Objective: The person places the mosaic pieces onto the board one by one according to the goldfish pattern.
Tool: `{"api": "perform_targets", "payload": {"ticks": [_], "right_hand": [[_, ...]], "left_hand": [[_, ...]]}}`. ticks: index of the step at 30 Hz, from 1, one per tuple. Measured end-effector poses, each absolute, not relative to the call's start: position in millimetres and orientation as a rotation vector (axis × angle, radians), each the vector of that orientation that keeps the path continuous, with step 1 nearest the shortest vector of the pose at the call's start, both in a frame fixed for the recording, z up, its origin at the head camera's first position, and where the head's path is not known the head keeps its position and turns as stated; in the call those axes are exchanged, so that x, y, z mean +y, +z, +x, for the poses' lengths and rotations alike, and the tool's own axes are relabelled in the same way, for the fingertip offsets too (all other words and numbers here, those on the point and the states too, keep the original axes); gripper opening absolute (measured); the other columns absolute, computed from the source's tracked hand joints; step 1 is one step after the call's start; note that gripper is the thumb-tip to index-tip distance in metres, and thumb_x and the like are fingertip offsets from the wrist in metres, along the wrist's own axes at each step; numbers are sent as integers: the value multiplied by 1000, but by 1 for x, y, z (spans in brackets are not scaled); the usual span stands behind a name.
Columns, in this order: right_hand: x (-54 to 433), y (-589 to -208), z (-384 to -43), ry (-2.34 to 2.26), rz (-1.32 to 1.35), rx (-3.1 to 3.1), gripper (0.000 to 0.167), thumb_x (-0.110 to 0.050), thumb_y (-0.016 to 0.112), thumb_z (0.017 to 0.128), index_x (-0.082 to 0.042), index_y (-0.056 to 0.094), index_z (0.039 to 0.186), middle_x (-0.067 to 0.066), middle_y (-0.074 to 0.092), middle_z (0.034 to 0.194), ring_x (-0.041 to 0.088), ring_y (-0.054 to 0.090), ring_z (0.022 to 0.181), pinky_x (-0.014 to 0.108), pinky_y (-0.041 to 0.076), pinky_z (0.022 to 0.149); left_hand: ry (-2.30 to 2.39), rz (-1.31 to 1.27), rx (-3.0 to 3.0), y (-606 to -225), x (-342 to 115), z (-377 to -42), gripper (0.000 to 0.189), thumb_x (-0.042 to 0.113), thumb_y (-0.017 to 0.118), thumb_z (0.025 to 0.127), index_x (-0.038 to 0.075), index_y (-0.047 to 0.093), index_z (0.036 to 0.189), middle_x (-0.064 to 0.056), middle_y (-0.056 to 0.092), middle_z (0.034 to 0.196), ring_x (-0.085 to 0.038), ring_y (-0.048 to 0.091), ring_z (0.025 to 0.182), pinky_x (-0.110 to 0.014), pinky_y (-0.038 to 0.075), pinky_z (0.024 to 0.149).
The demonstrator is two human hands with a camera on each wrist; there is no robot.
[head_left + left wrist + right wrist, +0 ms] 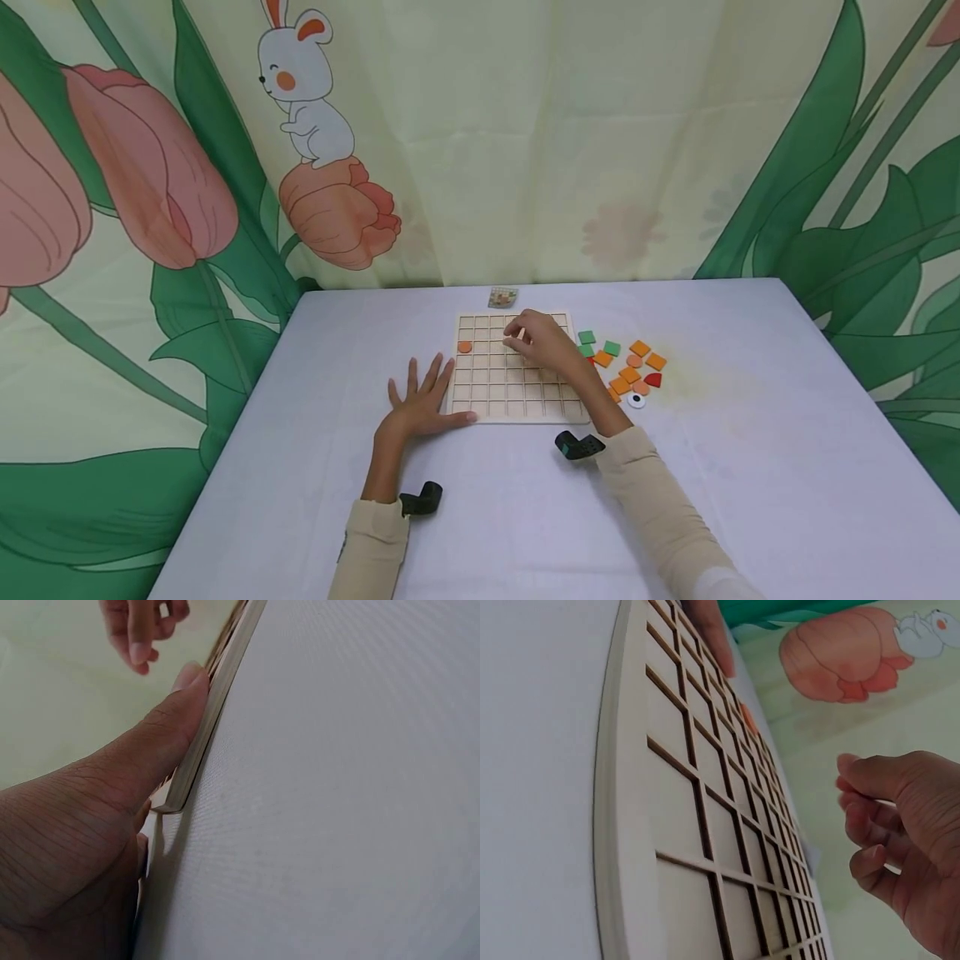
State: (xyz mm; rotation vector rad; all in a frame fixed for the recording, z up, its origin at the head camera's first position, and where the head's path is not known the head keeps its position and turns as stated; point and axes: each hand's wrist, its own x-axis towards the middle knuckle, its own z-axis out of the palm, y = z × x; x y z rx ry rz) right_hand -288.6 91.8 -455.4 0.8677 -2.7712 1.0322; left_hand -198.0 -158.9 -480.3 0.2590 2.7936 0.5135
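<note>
A pale wooden grid board [517, 408] lies on the table, and one orange disc [465, 347] sits in a cell near its upper left. My left hand [420, 410] spreads its fingers along the board's left edge. Its thumb [161, 731] rests on the front edge near the corner. Above the board's upper middle is my right hand [543, 340], fingers loosely bent, with a gap between thumb and forefinger. No piece shows in the right hand [922, 832] in the right wrist view.
Right of the board lie loose pieces: green squares [612, 348], orange squares [656, 362], orange discs [641, 388], a red piece [653, 380] and a white eye-like disc [637, 401]. A small patterned card [502, 297] lies behind the board. A printed curtain [525, 167] hangs behind the table.
</note>
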Motion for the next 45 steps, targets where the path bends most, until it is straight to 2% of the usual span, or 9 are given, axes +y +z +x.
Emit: {"api": "perform_targets", "payload": {"ticks": [12,17,25,35,45], "right_hand": [[146,-438,-279,1001,691,-2825,21,-19,67,94,-3,70,108,6,64,96,21,55,80,31,48,68],[171,-439,-274,979,627,-2857,22,-19,67,94,-3,69,109,7,64,95,21,54,78,30,48,64],[205,-443,-268,961,470,-2940,26,-19,67,94,-4,67,114,10,63,99,23,54,82,28,50,66],[240,-448,-264,1011,341,-3014,28,-17,66,94,-1,65,117,15,61,104,25,52,82,28,52,62],[270,-459,-259,1004,323,-3027,26,-14,67,93,0,65,115,17,61,107,27,51,84,28,51,61]], "left_hand": [[535,254,2786,-486,-162,-200,108,73,61,79,26,5,159,1,-6,164,-38,-22,145,-71,-13,104],[562,261,2796,-486,-161,-200,108,72,62,78,24,9,159,-2,-3,165,-39,-20,145,-72,-12,104],[544,254,2804,-485,-159,-201,107,70,63,79,23,10,159,-2,-2,165,-40,-20,145,-72,-11,105],[545,259,2784,-486,-161,-201,108,72,61,80,24,5,159,-1,-7,164,-39,-22,145,-72,-13,104],[556,255,2788,-490,-160,-203,108,72,61,79,24,7,159,-1,-6,165,-38,-23,144,-72,-14,104]]}}
